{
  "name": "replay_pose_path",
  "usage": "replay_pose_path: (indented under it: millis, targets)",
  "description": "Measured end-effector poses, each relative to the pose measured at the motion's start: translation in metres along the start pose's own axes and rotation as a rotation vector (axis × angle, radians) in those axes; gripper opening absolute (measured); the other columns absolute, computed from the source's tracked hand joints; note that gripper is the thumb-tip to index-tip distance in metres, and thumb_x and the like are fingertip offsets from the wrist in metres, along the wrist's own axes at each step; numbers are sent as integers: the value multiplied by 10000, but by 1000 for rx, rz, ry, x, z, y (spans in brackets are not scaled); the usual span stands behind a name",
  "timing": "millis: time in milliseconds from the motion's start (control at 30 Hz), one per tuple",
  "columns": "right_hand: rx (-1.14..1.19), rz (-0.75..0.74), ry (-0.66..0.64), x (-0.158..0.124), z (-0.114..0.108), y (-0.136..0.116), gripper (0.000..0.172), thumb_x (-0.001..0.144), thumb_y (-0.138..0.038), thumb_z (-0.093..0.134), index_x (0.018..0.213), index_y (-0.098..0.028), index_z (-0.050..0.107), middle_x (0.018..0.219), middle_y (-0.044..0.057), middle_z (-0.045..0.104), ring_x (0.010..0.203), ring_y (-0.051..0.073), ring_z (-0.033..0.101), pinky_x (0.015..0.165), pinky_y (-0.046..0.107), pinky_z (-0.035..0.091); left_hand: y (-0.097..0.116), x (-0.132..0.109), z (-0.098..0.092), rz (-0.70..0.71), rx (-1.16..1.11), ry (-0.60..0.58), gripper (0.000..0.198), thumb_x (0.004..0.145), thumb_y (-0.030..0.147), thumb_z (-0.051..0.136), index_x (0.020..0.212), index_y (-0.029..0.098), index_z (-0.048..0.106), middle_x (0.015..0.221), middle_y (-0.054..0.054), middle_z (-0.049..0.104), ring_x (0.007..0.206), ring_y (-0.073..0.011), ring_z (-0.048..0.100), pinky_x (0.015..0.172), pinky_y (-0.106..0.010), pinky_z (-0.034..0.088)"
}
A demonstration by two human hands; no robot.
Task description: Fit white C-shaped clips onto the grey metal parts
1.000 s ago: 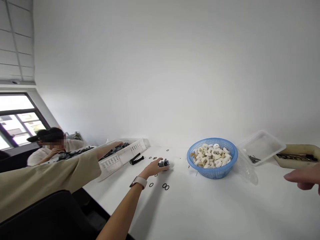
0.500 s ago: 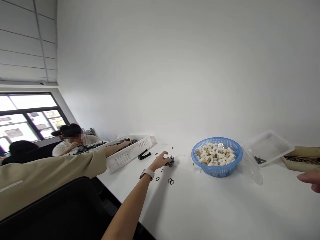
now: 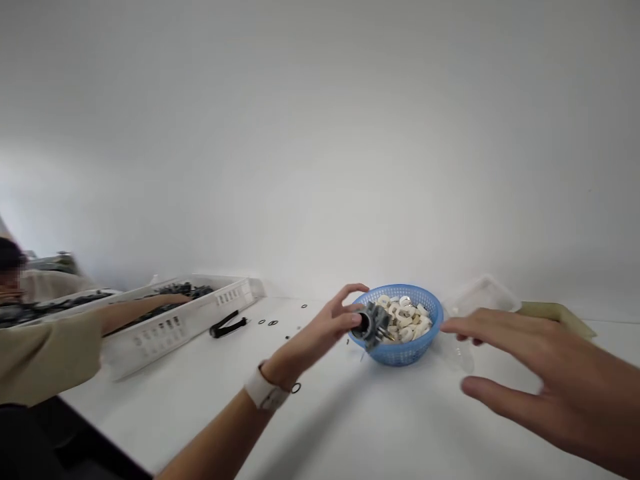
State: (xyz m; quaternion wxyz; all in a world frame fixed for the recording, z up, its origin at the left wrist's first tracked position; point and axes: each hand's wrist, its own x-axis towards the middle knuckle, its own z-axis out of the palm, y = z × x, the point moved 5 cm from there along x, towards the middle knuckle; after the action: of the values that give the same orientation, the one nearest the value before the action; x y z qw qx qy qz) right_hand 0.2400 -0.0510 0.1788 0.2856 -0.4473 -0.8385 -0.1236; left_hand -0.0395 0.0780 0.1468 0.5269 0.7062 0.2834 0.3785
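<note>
My left hand (image 3: 327,330), with a white watch on its wrist, grips a grey moulded part with a round dark opening (image 3: 371,325) between thumb and fingers. The part is held in front of a blue plastic basket (image 3: 397,357), hiding some of its rim. White and cream ring-shaped pieces (image 3: 407,317) fill the basket. To the right, my right hand (image 3: 530,373) hangs over the table with fingers stretched and thumb apart, holding nothing. Its fingertips are near the basket's right side.
Black pliers-like tool (image 3: 229,325) and several black rings (image 3: 297,387) lie on the white table. At left, a co-worker's arm (image 3: 135,315) reaches into a white crate (image 3: 165,340) of dark parts. Behind my right hand are a clear tray (image 3: 487,293) and a yellowish box (image 3: 560,313).
My left hand has lifted the grey part from the table and brought it nearer. My right hand has come in from the right edge. The view has turned right.
</note>
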Motion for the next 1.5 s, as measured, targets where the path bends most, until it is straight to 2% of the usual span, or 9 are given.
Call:
replay_pose_path:
  millis: [100,167,333,667,900,1067,1200,1333,1500]
  targets:
    - [43,-3,-64,23,0,-16,543,915,-514,677,1420,-373,536,1408,5,635,1228,298,636,952,426,589,-6,4,63,51,-419,-55,490,885,436,765,1270,262,517,1156,-79,693,990,-243,655,854,-347,468]
    - [65,48,-101,32,-1,-20,477,886,-449,700,1332,-322,588,1337,29,662,1188,295,639,902,407,587,-17,8,89,47,-614,-22,380,904,417,757,1201,260,579,1194,-67,676,1063,-245,631,864,-334,473]
    - [76,165,-189,41,4,-19,220,849,-314,694,1049,-260,620,989,25,683,865,247,640,689,355,511,-46,18,117,-77,-888,50,437,844,431,836,1192,260,633,1176,-59,680,980,-222,638,819,-328,508]
    - [216,208,-332,50,30,-7,165,749,-246,668,829,-235,525,820,-29,610,706,173,534,585,294,348,-68,15,119,-116,-777,-75,433,936,525,683,1284,282,596,1334,-70,611,1169,-258,584,906,-345,475]
    - [211,276,-623,43,74,6,298,644,-316,712,703,-220,436,772,-8,583,739,206,543,587,291,328,-97,2,87,85,69,-49,614,913,598,626,1417,281,476,1295,-95,613,1225,-306,536,1074,-460,377]
    - [152,262,-775,44,116,6,355,611,-324,765,709,-224,439,768,-3,549,759,223,562,558,284,308,-95,-14,97,100,506,-107,650,769,366,741,1376,298,519,1368,-89,616,1192,-325,574,1046,-444,440]
    - [111,232,-801,43,134,6,379,613,-308,773,699,-222,414,752,-23,533,709,190,539,541,287,293,-95,-16,105,70,596,-155,696,703,255,747,1352,292,498,1353,-83,636,1242,-344,576,1107,-462,404]
    - [123,245,-812,43,139,4,383,618,-317,791,710,-217,433,782,-22,568,727,187,541,556,284,301,-100,-15,106,34,596,-151,545,704,231,737,1207,279,533,1186,-58,688,1094,-313,639,995,-418,468]
    - [147,289,-873,42,135,1,315,634,-350,798,847,-222,603,904,0,639,833,231,605,633,305,388,-103,-14,105,-9,606,-145,443,709,257,739,1097,265,526,1125,-51,684,1039,-310,639,926,-408,471]
